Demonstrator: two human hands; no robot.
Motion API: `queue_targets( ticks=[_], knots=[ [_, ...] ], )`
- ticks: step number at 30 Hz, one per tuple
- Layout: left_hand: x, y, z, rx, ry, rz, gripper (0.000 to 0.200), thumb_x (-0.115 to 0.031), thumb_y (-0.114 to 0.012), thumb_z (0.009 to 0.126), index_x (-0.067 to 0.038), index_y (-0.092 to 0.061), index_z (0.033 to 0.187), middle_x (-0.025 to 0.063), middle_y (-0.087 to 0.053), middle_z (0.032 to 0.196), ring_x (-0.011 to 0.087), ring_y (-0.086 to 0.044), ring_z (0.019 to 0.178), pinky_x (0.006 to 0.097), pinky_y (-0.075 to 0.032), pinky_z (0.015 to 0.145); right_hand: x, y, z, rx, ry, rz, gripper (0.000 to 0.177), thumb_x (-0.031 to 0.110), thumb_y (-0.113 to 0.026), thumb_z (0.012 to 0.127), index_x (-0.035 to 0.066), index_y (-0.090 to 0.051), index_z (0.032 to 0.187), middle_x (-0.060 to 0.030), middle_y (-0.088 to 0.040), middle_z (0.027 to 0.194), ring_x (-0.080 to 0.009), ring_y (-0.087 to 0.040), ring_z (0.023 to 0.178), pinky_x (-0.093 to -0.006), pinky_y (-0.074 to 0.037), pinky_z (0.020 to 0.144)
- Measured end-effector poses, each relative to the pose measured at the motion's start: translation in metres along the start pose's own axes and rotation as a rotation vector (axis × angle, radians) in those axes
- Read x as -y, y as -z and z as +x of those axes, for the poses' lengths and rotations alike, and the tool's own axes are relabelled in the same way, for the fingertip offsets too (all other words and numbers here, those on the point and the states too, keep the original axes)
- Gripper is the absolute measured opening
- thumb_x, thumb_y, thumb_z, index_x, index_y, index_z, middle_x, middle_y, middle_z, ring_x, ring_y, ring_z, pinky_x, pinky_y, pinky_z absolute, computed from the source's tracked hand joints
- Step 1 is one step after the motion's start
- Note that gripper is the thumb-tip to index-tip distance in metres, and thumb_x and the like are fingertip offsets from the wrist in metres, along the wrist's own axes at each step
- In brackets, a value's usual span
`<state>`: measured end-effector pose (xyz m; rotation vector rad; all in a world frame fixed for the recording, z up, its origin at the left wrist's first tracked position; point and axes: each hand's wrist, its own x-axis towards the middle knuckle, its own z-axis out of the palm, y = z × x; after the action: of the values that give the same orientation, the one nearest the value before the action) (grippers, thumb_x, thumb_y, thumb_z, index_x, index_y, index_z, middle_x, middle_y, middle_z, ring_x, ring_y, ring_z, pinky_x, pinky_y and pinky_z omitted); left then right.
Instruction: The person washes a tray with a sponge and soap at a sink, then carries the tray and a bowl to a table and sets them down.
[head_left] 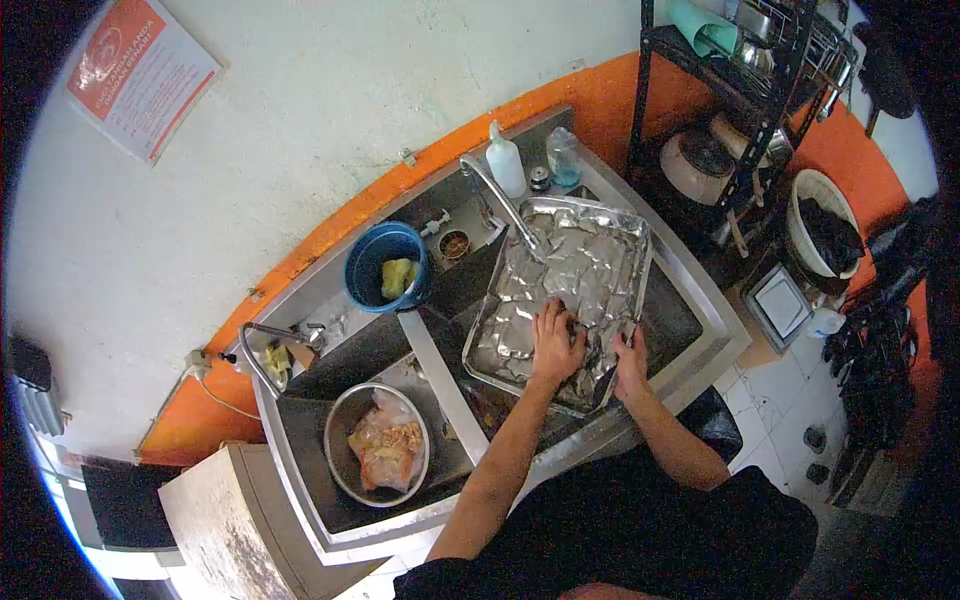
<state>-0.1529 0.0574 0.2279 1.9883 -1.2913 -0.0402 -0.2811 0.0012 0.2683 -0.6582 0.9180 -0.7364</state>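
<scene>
Left hand (pixel 556 342): spread flat, pressing foil-lined tray (pixel 600 255).
Right hand (pixel 630 362): gripping its rim.
Risk: I'm fearing pressure tearing its lining.

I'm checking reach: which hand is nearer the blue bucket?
Left. The left hand rests on the foil tray, right of the bucket; the right hand is farther right, at the tray's edge.

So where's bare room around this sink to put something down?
Left basin: bare floor behind the bowl, up to the bucket. Steel rim right of the tray is bare too. Crowded: right basin, covered by the tray with left hand and right hand on it; bottles crowd the back corner.
</scene>
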Motion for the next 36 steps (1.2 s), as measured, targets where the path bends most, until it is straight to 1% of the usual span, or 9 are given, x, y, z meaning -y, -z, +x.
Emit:
queue_targets(
  ticks=[9,12,14,20,24,26,30,34,36],
  knots=[
    [0.007,0.009,-0.010,0.314,0.002,0.184,0.059,-0.040,-0.053,0.076,-0.005,-0.038,0.120,0.0208,-0.022,0.135,0.0366,-0.018,0.126,0.0503,-0.014,0.100,0.021,-0.001,-0.015,0.025,-0.286,-0.153,0.053,0.011,-0.051,0.082,0.009,-0.027,0.128,-0.0098,-0.045,0.115,-0.0237,-0.045,0.105,-0.0400,-0.043,0.080],
    [0.009,0.023,-0.022,0.529,0.022,0.117,0.070,-0.050,-0.051,0.075,-0.008,-0.032,0.128,0.0198,-0.021,0.136,0.0366,-0.016,0.126,0.0507,-0.015,0.100,-0.023,0.042,-0.001,0.145,-0.275,-0.234,0.053,0.009,-0.052,0.079,0.007,-0.028,0.126,-0.0106,-0.049,0.109,-0.0246,-0.052,0.096,-0.0404,-0.045,0.078],
    [0.008,0.049,-0.023,0.933,0.007,0.385,0.068,-0.052,-0.052,0.074,-0.012,-0.036,0.126,0.0191,-0.023,0.135,0.0349,-0.016,0.127,0.0510,-0.017,0.100,-0.029,0.056,-0.015,0.179,-0.351,-0.256,0.051,0.007,-0.052,0.078,0.006,-0.029,0.123,-0.0112,-0.051,0.105,-0.0249,-0.054,0.089,-0.0410,-0.046,0.075],
    [-0.007,0.176,-0.055,0.313,0.170,0.144,0.065,-0.042,-0.062,0.072,-0.005,-0.041,0.122,0.0240,-0.046,0.116,0.0342,-0.042,0.111,0.0394,-0.031,0.094,-0.009,0.063,-0.052,0.196,-0.777,-0.133,0.027,0.008,-0.050,0.073,-0.002,-0.050,0.099,-0.0138,-0.056,0.093,-0.0266,-0.057,0.077,-0.0417,-0.048,0.070],
    [-0.013,0.208,-0.099,0.174,0.503,-0.145,0.066,-0.037,-0.060,0.076,-0.005,-0.033,0.127,0.0214,-0.044,0.119,0.0301,-0.043,0.110,0.0386,-0.034,0.092,-0.007,0.052,-0.075,0.157,-0.573,-0.267,0.026,0.007,-0.048,0.073,-0.001,-0.050,0.098,-0.0136,-0.056,0.091,-0.0269,-0.057,0.079,-0.0423,-0.048,0.070],
    [-0.021,0.185,-0.123,-0.697,0.665,-0.998,0.068,-0.029,-0.058,0.080,-0.007,-0.020,0.132,0.0167,-0.039,0.123,0.0269,-0.043,0.108,0.0381,-0.036,0.089,-0.026,0.058,-0.072,0.202,-0.596,-0.095,0.026,0.012,-0.051,0.073,0.001,-0.055,0.097,-0.0093,-0.060,0.088,-0.0230,-0.058,0.078,-0.0386,-0.049,0.067],
    [-0.069,0.127,-0.153,-0.440,0.790,-1.523,0.070,-0.017,-0.056,0.080,-0.020,-0.011,0.133,0.0102,-0.035,0.125,0.0253,-0.042,0.107,0.0416,-0.039,0.086,-0.069,0.062,-0.059,0.102,-0.601,0.076,0.026,0.002,-0.049,0.070,0.000,-0.049,0.097,-0.0107,-0.055,0.088,-0.0264,-0.057,0.079,-0.0412,-0.048,0.066],
    [-0.070,0.096,-0.145,-0.298,0.956,-1.374,0.063,0.006,-0.049,0.071,-0.012,-0.024,0.126,0.0097,-0.044,0.115,0.0251,-0.047,0.101,0.0365,-0.043,0.080,-0.078,0.065,-0.057,0.134,-0.566,-0.253,0.031,0.002,-0.054,0.070,0.001,-0.047,0.100,-0.0102,-0.055,0.092,-0.0256,-0.057,0.080,-0.0397,-0.049,0.066],
    [-0.041,0.078,-0.150,-0.328,0.966,-1.335,0.055,0.013,-0.041,0.065,-0.007,-0.035,0.116,0.0092,-0.050,0.101,0.0224,-0.052,0.086,0.0324,-0.046,0.068,-0.053,0.040,-0.066,0.146,-0.419,-0.151,0.043,0.007,-0.059,0.073,0.002,-0.043,0.112,-0.0119,-0.050,0.107,-0.0278,-0.050,0.099,-0.0396,-0.044,0.079]
  ],
)
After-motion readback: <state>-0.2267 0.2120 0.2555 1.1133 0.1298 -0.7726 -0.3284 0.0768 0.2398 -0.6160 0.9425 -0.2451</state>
